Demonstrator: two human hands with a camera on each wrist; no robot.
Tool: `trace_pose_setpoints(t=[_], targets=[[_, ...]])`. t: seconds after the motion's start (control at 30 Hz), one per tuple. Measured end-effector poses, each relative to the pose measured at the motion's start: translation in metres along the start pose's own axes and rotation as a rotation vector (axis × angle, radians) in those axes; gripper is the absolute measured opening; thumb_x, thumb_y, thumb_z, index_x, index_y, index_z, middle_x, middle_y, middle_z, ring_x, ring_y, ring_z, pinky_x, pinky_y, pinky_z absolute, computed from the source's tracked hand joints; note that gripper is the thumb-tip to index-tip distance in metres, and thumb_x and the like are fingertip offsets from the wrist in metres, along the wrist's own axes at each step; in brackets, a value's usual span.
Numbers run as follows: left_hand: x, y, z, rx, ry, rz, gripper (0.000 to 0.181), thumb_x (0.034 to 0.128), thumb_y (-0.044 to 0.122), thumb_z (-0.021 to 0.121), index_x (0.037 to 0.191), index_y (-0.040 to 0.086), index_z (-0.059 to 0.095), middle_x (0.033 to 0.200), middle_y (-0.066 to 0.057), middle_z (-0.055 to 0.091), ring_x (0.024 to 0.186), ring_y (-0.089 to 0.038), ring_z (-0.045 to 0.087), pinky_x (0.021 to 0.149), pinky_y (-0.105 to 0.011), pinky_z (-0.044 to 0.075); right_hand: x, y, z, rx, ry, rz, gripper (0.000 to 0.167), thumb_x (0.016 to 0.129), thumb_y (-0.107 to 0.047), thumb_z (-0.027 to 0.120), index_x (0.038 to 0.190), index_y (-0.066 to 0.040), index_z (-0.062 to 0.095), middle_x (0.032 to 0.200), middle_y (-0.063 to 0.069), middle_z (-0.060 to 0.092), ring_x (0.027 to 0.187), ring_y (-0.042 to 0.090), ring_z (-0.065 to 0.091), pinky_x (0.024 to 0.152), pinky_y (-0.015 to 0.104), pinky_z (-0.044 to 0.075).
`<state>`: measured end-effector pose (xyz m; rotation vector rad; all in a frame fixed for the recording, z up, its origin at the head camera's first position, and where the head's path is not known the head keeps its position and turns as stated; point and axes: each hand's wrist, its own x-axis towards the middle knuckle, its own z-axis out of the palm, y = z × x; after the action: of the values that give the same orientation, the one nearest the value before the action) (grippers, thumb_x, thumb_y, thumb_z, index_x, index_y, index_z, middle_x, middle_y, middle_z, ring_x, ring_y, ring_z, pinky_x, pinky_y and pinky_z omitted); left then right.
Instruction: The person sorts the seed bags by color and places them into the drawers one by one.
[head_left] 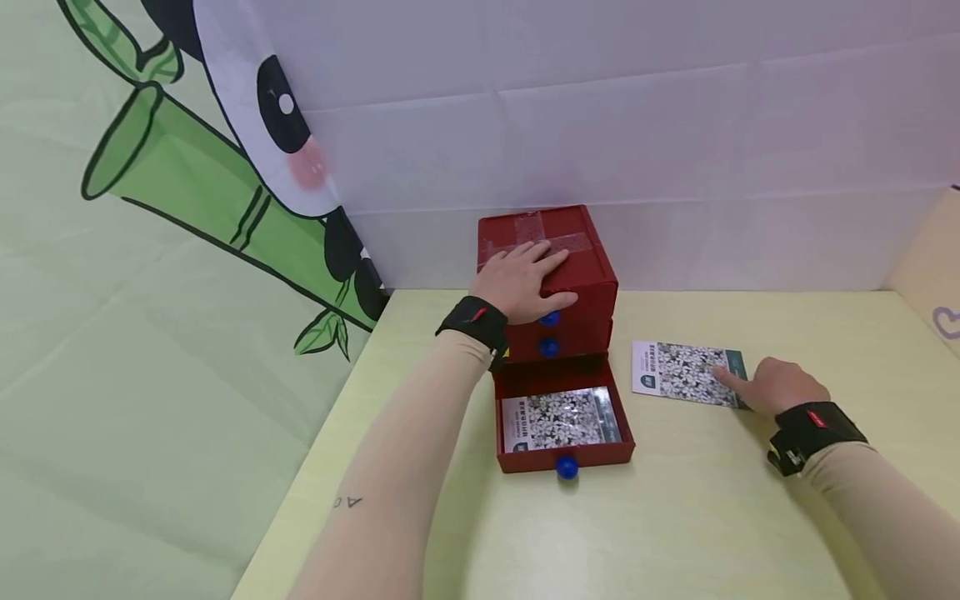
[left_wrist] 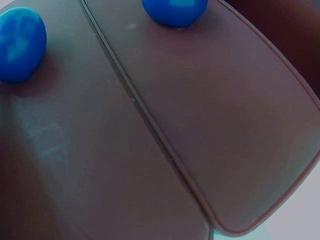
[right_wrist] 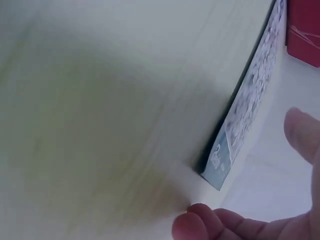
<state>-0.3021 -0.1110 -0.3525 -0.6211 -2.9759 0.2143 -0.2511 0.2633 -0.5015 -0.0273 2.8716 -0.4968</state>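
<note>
My left hand point(head_left: 521, 282) rests on top of a red drawer box point(head_left: 592, 312), fingers spread and straight. Two of the box's drawer fronts point(left_wrist: 220, 110) fill the left wrist view, each with a blue knob point(left_wrist: 175, 10). The bottom drawer point(head_left: 517, 458) is pulled out, and a flower-printed packet point(head_left: 562, 419) lies in it. A second such packet point(head_left: 682, 371) lies flat on the table, right of the box. My right hand point(head_left: 787, 387) is at this packet's right end. In the right wrist view, its thumb point(right_wrist: 302, 132) and bent fingers stand apart, gripping nothing.
The pale wooden table point(head_left: 697, 517) runs up to a white cloth backdrop point(head_left: 637, 150) behind the box. A panda and bamboo print covers the cloth at left. A light panel point(head_left: 930, 267) with a heart drawing stands at the right edge.
</note>
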Motion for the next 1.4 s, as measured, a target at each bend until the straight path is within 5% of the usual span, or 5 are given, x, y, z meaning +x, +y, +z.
trace_pose_setpoints(t=[0.2,0.37,0.8,1.4], targets=[[0.001,-0.001,0.001,-0.001,0.009,0.01,0.082,0.0857,0.076,0.035,0.154,0.033,0.021,0.159,0.0,0.021,0.145,-0.022,0.02,0.116,-0.047,0.02,0.006,-0.007,0.001,-0.053,-0.062,0.026,0.09,0.082,-0.08,0.04,0.087,0.008,0.063,0.073,0.017,0.059,0.062,0.029,0.053,0.048,0.038,0.042],[0.002,0.0,0.002,0.004,0.005,0.007,0.081,0.086,0.076,0.034,0.154,0.033,0.021,0.159,0.0,0.021,0.145,-0.022,0.02,0.116,-0.047,0.02,0.012,-0.013,0.004,-0.08,-0.077,0.027,0.077,0.083,-0.076,0.045,0.073,-0.003,0.066,0.07,0.012,0.057,0.062,0.027,0.052,0.05,0.037,0.041],[0.003,0.002,0.0,0.01,-0.007,0.005,0.081,0.0864,0.076,0.033,0.154,0.034,0.02,0.159,0.0,0.02,0.145,-0.022,0.019,0.116,-0.046,0.019,0.032,-0.003,0.015,-0.058,-0.088,0.003,0.072,0.08,-0.073,0.053,0.061,-0.005,0.06,0.066,0.009,0.05,0.063,0.025,0.048,0.054,0.036,0.041],[0.002,0.002,0.0,0.001,-0.001,0.002,0.081,0.0862,0.075,0.034,0.154,0.033,0.021,0.159,0.0,0.021,0.145,-0.022,0.02,0.116,-0.046,0.019,0.032,0.003,0.02,0.013,-0.03,0.066,0.083,0.076,-0.072,0.06,0.078,0.011,0.056,0.072,0.017,0.052,0.064,0.028,0.05,0.051,0.035,0.042]])
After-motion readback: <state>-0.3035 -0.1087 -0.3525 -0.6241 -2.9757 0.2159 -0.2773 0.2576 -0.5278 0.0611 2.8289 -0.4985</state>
